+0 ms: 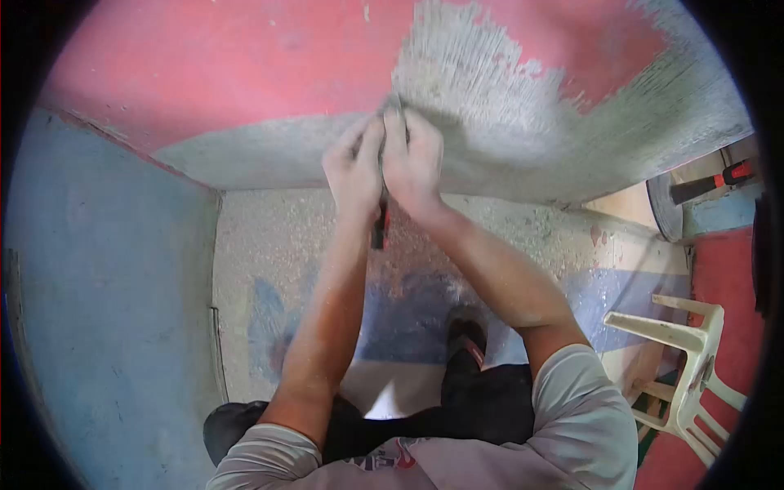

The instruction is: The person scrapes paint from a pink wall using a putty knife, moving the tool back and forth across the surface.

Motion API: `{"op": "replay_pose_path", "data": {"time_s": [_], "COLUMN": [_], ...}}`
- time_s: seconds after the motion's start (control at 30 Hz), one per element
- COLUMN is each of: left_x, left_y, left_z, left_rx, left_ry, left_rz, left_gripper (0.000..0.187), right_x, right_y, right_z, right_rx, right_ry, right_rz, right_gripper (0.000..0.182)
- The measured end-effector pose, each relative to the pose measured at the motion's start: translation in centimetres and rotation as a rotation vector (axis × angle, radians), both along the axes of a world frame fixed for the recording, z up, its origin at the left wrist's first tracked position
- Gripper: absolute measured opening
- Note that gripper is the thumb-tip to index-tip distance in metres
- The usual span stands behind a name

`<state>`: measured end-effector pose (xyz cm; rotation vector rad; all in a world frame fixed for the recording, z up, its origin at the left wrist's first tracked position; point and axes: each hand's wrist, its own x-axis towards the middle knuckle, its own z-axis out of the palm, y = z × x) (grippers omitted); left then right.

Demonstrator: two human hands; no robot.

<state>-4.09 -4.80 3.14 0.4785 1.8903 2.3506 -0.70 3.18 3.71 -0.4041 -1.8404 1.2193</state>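
**Hand tool [378, 234] gripped two-handed against part-bare wall [539, 167]**

All locations are given from the wall. The hand tool stands at its middle, blade end up at the lower border of the red paint [237, 69], beside a scored grey patch [469, 69]. The tip appears to meet the surface; firm contact cannot be confirmed. The red-and-black handle end points away from the wall, down past the wrists.

The left hand [354, 167] and right hand [414, 159] sit side by side. Fingers are curled and pressed together around the tool, the thumbs lying along it near the blade. Fingers on the far side are hidden.

Floor [269, 220] scattered with grit begins at the wall's foot. A blue side wall [122, 229] joins it at the left end. Near its right end lie a second red-and-black-handled tool [719, 183] and a round grey item [665, 208]. A pale plastic chair [690, 339] stands apart from it, on the right.

In this inspector's judgement, the step in hand is scraping the coating at the paint border. A further stroke calls for steady two-handed pressure, with the blade edge kept under the red paint.
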Motion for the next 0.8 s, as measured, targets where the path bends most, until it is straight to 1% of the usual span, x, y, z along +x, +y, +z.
{"op": "replay_pose_path", "data": {"time_s": [0.1, 0.13, 0.2, 0.27, 0.33, 0.37, 0.4, 0.43, 0.5, 0.57, 0.63, 0.67, 0.73, 0.77, 0.8], "left_x": [-0.1, -0.3, 0.3, 1.1, 1.6, 0.7, 0.1, 0.2, -0.5, -0.6, -0.1, 0.4, 1.3, 0.7, 0.3], "left_y": [0.2, 0.1, -0.4, -0.7, -0.1, 0.0, -0.1, -0.2, 0.0, -0.3, -0.8, -0.9, -0.5, -0.3, -0.3], "left_z": [2.4, 1.2, -2.7, -3.1, -1.6, -0.5, 1.8, 2.8, 4.9, 2.5, -1.2, -3.0, -3.5, -3.9, -1.4], "left_rx": [0.178, 0.075, 0.04, 0.029, 0.046, -0.024, -0.103, -0.001, 0.229, 0.111, -0.036, 0.008, 0.096, 0.108, 0.114], "left_ry": [-0.115, -0.038, -0.118, -0.175, -0.208, -0.071, 0.052, -0.02, -0.116, -0.115, -0.074, -0.124, -0.229, -0.193, -0.164], "left_rz": [-0.074, -0.028, -0.039, -0.037, -0.033, -0.003, 0.026, -0.027, -0.123, -0.079, -0.033, -0.026, -0.019, -0.036, -0.053], "left_gripper": [0.025, 0.025, 0.026, 0.026, 0.027, 0.026, 0.026, 0.026, 0.028, 0.027, 0.026, 0.026, 0.025, 0.024, 0.024], "right_x": [0.1, 0.2, 0.7, 1.1, 1.2, 0.7, 0.1, 0.0, 0.0, 0.1, 1.1, 1.2, 1.1, 0.5, 0.1], "right_y": [-0.2, -0.4, -0.7, -1.0, -1.0, -0.3, 0.0, -0.1, -0.3, -0.8, -1.4, -1.5, -1.7, -1.1, -0.8], "right_z": [2.6, 1.9, -2.1, -2.7, -1.4, -0.4, 2.7, 4.0, 3.8, 3.7, 0.1, -1.9, -3.0, -3.6, -1.3], "right_rx": [-0.073, -0.071, -0.082, -0.108, -0.145, -0.086, -0.036, 0.012, -0.022, -0.064, -0.113, -0.112, -0.108, -0.062, -0.021], "right_ry": [-0.001, -0.013, -0.051, -0.075, -0.083, -0.06, -0.051, -0.046, -0.034, -0.049, -0.106, -0.09, -0.063, -0.064, -0.071], "right_rz": [0.033, 0.014, 0.007, 0.007, 0.005, -0.012, -0.027, -0.035, -0.027, -0.013, -0.007, -0.011, -0.024, -0.041, -0.06], "right_gripper": [0.036, 0.038, 0.038, 0.038, 0.038, 0.037, 0.037, 0.036, 0.036, 0.036, 0.036, 0.037, 0.038, 0.037, 0.037]}}
